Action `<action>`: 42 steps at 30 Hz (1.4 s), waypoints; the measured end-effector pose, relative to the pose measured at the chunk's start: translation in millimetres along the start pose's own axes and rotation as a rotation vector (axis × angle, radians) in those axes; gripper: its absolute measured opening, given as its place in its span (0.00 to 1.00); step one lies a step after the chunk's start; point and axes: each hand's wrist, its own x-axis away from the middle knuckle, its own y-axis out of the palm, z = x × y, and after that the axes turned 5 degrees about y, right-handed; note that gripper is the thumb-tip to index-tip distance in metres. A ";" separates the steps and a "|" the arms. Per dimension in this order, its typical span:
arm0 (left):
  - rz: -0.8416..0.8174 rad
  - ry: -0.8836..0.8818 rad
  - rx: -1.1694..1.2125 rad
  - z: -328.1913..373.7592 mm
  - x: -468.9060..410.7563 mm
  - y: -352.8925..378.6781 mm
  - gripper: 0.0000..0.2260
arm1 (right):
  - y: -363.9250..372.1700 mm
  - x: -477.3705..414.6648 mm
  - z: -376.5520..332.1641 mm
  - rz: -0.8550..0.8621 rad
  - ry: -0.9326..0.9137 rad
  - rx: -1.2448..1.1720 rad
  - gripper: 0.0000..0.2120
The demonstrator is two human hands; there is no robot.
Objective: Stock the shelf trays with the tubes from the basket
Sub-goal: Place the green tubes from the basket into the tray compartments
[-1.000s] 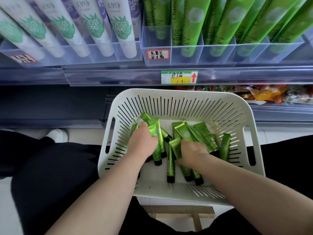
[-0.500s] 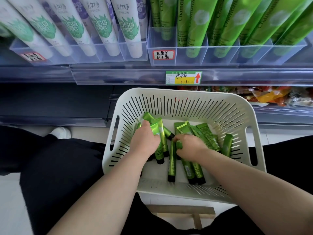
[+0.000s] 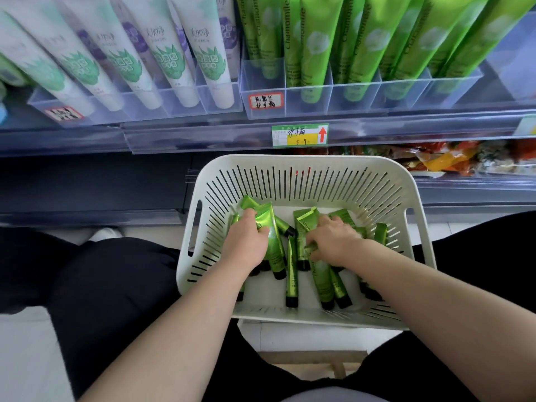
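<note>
Basket, white and slotted, sits between the knees on a wooden stool, just below the shelf edge.

Tubes: small, green, black caps. All lie in the basket, loose on its floor. Most point caps toward the person. One leans against the right wall.

Left hand: down in the left half of the basket. Fingers wrapped round a bundle of several tubes. Crimped ends fan out above the knuckles; caps stick out below the palm.

Right hand: down in the right half, palm over the pile. Fingers curled onto the tubes, thumb tucked against one near the centre. Grip looks closed on them; how many it holds, cannot tell.

The hands are close together, one loose tube lying between them.

Trays: clear plastic with dividers, on the shelf above the basket. Right tray holds tall green tubes standing cap down, tilted. Its leftmost front slot shows only the tubes behind it. A red-edged label is stuck on that slot's front. Left tray holds white tubes with green leaf print.

Price tag, green and yellow with a red arrow, clipped to the shelf edge.

Lower shelf, right: orange snack packs behind the basket
</note>
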 end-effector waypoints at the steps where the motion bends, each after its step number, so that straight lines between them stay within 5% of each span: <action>1: 0.011 0.009 0.009 1.3 2.5 -1.3 0.16 | -2.6 5.0 2.2 -0.006 -0.004 -0.058 0.14; 9: 0.192 0.186 0.045 38.8 21.6 -42.3 0.04 | -57.2 46.2 9.0 0.343 -0.078 -0.167 0.06; 18: 0.554 0.518 0.215 124.1 17.6 -145.8 0.09 | -146.5 99.4 5.6 0.900 -0.210 -0.242 0.09; 22: 0.753 0.558 0.115 166.8 5.1 -189.0 0.09 | -176.1 112.2 3.4 1.114 -0.252 -0.236 0.08; 35: 0.507 0.479 -0.681 190.8 -66.2 -215.4 0.14 | -195.6 106.2 2.9 1.168 -0.281 -0.248 0.08; 42: 0.602 0.579 -0.678 188.0 -68.6 -229.4 0.14 | -212.3 104.3 -13.3 1.200 -0.293 -0.213 0.08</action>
